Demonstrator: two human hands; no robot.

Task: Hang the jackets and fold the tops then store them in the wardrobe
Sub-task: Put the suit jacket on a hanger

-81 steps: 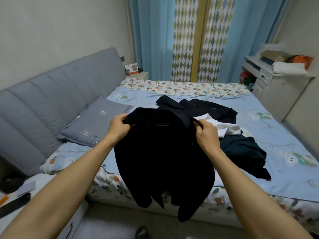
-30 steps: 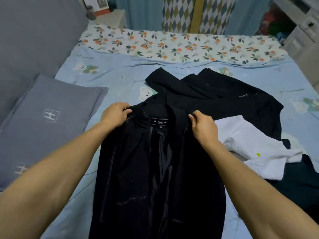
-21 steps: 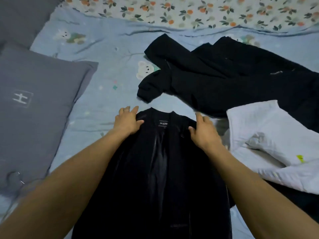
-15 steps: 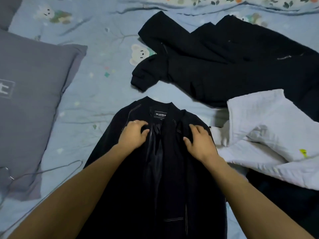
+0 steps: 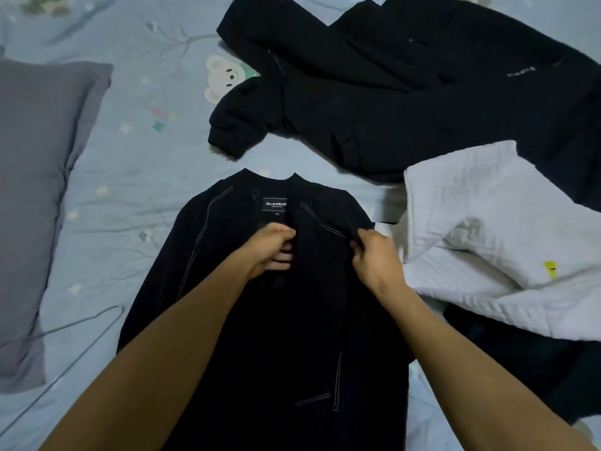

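Observation:
A black jacket (image 5: 227, 255) with pale stitching lies flat on the bed, collar away from me, its label showing. My left hand (image 5: 271, 247) grips the left front edge just below the collar, fingers curled into the opening. My right hand (image 5: 374, 255) pinches the right front panel near the shoulder. A second black jacket (image 5: 390, 92) lies spread beyond it. A white top (image 5: 487, 229) is crumpled to the right, over a dark garment (image 5: 520, 362).
A thin wire hanger (image 5: 81, 333) lies on the blue bedsheet (image 5: 136, 164) at the left, by a grey pillow (image 5: 35, 190). The clothes fill the right half of the bed.
I laid the jacket flat on the bed. Both hands slid down from the collar onto the front panels and closed on the fabric. The view has moved closer.

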